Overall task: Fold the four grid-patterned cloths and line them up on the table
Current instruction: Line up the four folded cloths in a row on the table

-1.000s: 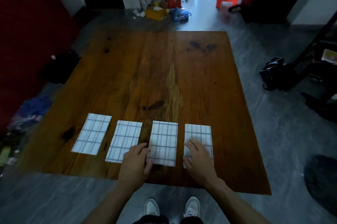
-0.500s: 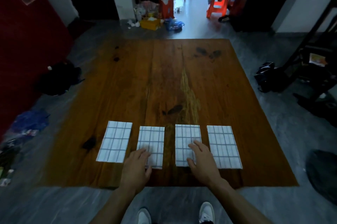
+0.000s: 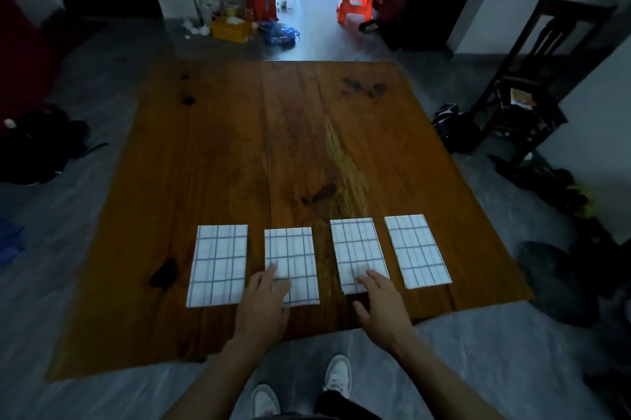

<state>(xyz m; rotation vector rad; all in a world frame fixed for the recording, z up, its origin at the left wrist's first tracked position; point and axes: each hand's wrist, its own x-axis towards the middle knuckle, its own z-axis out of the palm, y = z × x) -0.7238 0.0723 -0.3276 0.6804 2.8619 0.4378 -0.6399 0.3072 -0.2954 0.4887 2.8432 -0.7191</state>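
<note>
- While all four grid-patterned cloths lie folded into narrow rectangles in a row near the front edge of the wooden counter (image 3: 239, 132), both hands rest on the middle two.
- From the person's left, the row runs: leftmost cloth (image 3: 218, 264), second cloth (image 3: 293, 255), third cloth (image 3: 356, 249), rightmost cloth (image 3: 416, 250) (each a white piece with dark grid lines).
- Bare wood shows between every pair, so none of the cloths touch; the two on the right tilt slightly, their far ends leaning left.
- The left hand (image 3: 263, 307) lies palm down on the near left part of the second cloth, its fingers (image 3: 269, 274) straight and close together, flat on the fabric, gripping nothing.
- The right hand (image 3: 380, 308) lies palm down over the near right corner of the third cloth, fingers (image 3: 370, 278) straight and slightly spread, thumb out to the side over bare wood.
- The leftmost and rightmost cloths lie apart from both hands.
- Below the counter's near edge, the person's two white shoes (image 3: 336, 375) stand on the grey floor.
- Beyond the far edge, a red plastic stool (image 3: 355, 3) and a yellow box (image 3: 230, 28) sit on the floor, and a dark wooden chair (image 3: 532, 78) stands to the right.
</note>
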